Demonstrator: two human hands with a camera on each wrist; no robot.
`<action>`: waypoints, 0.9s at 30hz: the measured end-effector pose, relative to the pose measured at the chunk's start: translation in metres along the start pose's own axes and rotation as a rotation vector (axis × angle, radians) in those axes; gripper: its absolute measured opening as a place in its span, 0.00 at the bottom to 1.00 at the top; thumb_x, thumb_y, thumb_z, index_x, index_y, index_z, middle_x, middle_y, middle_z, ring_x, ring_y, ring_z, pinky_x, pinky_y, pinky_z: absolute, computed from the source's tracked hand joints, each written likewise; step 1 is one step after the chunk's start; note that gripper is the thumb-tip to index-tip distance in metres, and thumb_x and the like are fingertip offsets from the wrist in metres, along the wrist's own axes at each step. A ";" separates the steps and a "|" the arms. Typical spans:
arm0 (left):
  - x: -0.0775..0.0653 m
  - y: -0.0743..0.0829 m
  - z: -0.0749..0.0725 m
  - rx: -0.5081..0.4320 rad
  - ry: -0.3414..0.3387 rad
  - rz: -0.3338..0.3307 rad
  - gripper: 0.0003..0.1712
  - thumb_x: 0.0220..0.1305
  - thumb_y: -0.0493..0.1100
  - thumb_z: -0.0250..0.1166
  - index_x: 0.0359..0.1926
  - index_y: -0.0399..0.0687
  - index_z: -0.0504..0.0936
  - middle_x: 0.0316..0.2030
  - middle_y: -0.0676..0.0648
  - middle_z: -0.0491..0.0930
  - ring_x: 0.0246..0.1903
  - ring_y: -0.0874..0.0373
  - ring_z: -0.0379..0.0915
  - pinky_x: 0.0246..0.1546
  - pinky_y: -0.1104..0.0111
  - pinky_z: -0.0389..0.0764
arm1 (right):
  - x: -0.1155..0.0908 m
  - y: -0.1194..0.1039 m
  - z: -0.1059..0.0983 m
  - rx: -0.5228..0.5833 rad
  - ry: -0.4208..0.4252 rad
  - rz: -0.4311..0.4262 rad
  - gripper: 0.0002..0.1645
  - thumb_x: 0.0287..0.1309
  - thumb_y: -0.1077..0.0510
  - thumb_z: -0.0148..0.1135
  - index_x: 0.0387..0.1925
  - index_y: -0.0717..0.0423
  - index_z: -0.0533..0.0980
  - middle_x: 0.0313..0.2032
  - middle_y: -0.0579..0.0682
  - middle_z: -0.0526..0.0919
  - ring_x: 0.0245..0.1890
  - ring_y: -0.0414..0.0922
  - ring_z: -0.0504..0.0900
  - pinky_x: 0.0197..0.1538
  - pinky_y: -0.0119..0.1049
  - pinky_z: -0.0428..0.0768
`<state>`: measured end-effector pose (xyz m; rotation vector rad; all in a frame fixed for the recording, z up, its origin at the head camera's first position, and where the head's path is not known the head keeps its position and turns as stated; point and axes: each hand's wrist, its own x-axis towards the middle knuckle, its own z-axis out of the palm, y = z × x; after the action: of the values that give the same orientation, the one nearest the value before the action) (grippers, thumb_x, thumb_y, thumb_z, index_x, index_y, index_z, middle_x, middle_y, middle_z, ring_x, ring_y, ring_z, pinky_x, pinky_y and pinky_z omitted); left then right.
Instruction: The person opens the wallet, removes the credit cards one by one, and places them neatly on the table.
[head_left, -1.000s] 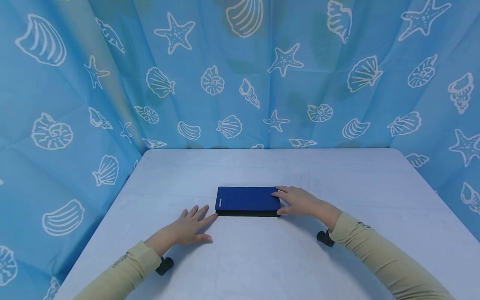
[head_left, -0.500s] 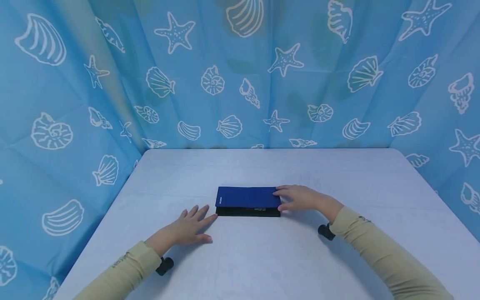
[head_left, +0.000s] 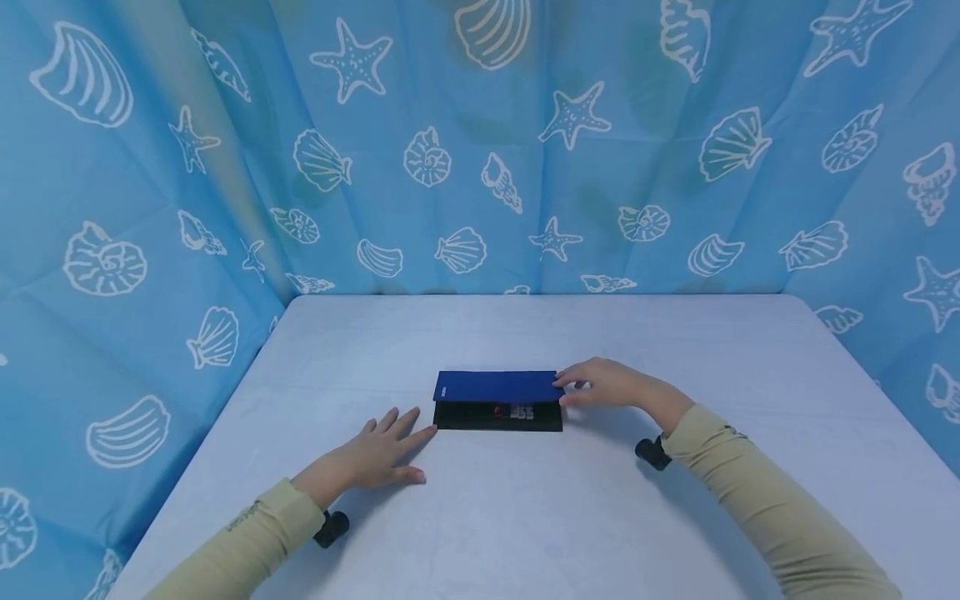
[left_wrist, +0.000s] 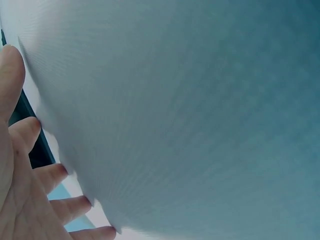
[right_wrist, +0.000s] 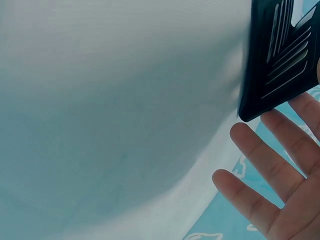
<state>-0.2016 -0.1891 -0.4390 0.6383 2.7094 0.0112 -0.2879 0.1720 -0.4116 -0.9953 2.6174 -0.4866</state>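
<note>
A long wallet with a blue cover lies on the table, its cover partly raised above a black inner half. Red and white printing shows inside. In the right wrist view its black card slots face the camera, spread at an angle. My right hand pinches the cover at its right edge, thumb low and fingertips on top; the other fingers are spread. My left hand rests on the table with fingers straight and spread, one fingertip right at the wallet's near left corner.
A white cloth-covered table lies under both hands. Blue curtains printed with white shells and starfish stand behind it and along both sides. A small black device hangs under the right wrist, another under the left.
My right hand has lifted the cover's near edge up and away, so the gap has widened and the black inside with its printing has come into view. The left hand has stayed put.
</note>
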 end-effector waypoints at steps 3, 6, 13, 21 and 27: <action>0.000 0.000 0.000 0.005 0.009 0.003 0.43 0.56 0.69 0.52 0.69 0.61 0.54 0.71 0.42 0.46 0.68 0.37 0.39 0.62 0.41 0.50 | 0.000 0.000 -0.003 0.026 0.012 0.000 0.24 0.61 0.47 0.55 0.53 0.59 0.75 0.55 0.58 0.75 0.48 0.50 0.78 0.50 0.46 0.76; 0.000 0.000 -0.001 0.014 0.003 0.003 0.43 0.56 0.68 0.53 0.69 0.61 0.54 0.71 0.43 0.46 0.68 0.38 0.39 0.62 0.41 0.50 | 0.000 0.000 -0.003 0.051 0.036 0.009 0.24 0.61 0.48 0.54 0.53 0.59 0.75 0.53 0.58 0.76 0.49 0.52 0.77 0.50 0.46 0.76; 0.000 0.001 -0.002 0.033 0.005 -0.002 0.43 0.56 0.69 0.53 0.69 0.60 0.55 0.70 0.42 0.46 0.68 0.38 0.40 0.62 0.42 0.51 | 0.005 0.006 0.000 0.199 0.139 0.110 0.23 0.64 0.49 0.51 0.54 0.59 0.74 0.52 0.58 0.77 0.51 0.54 0.76 0.54 0.50 0.73; 0.000 0.003 -0.004 0.038 -0.012 -0.013 0.43 0.56 0.69 0.53 0.69 0.61 0.54 0.71 0.42 0.46 0.68 0.38 0.40 0.62 0.42 0.52 | 0.016 0.011 0.005 0.375 0.291 0.196 0.27 0.65 0.45 0.48 0.53 0.61 0.73 0.48 0.61 0.78 0.38 0.48 0.80 0.42 0.41 0.79; 0.000 0.004 -0.004 0.034 -0.020 -0.021 0.43 0.56 0.69 0.54 0.69 0.61 0.54 0.71 0.43 0.45 0.68 0.38 0.39 0.62 0.42 0.51 | 0.026 0.006 0.004 0.571 0.468 0.280 0.22 0.64 0.49 0.52 0.48 0.63 0.73 0.45 0.62 0.78 0.37 0.50 0.82 0.39 0.37 0.81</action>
<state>-0.2013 -0.1858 -0.4343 0.6165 2.7022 -0.0461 -0.3085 0.1572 -0.4217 -0.3516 2.6644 -1.4260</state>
